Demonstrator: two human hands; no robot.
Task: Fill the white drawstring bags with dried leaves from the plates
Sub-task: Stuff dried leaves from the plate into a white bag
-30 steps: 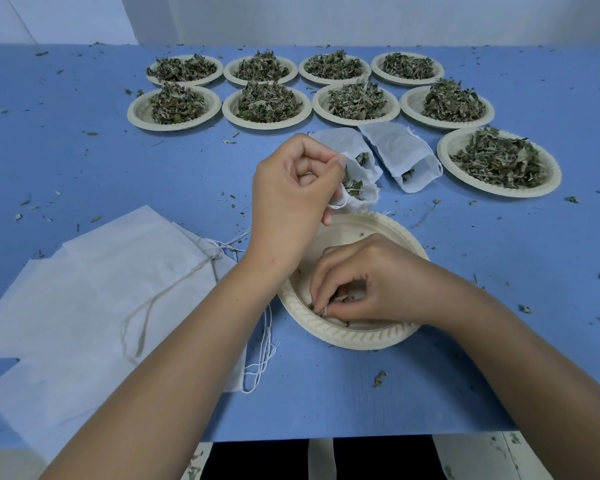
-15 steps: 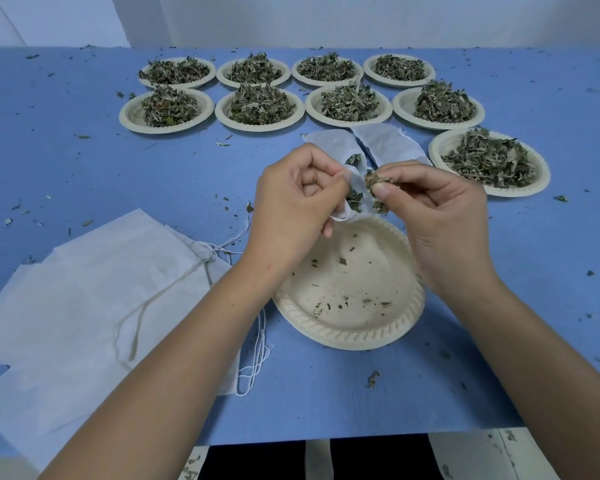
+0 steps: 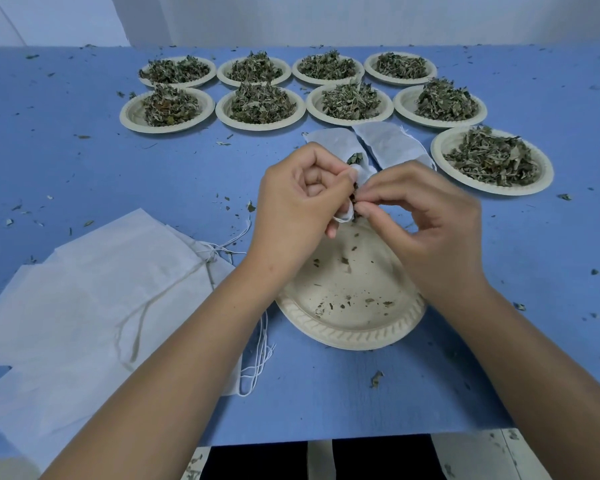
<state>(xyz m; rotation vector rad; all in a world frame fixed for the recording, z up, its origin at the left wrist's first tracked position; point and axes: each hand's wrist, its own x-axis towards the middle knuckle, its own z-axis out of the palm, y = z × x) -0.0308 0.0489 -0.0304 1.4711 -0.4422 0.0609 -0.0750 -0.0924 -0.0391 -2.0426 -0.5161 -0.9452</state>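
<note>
Bag [image 3: 329,145], limp light cloth, is pinched open at its rim by the left hand [image 3: 298,199], while the right hand [image 3: 420,220] beside it pinches brittle, crumbly leaves [image 3: 355,199] at the mouth; the rim seems the safest hold.

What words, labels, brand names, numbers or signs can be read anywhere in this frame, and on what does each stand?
No text can be read in this frame.
The cream paper plates of dried leaves and the nearly empty plate: plain, no print.
The white drawstring bag gripped by the left hand and the flat stack of bags: no label.
The blue table and pale wall: no sign.
</note>
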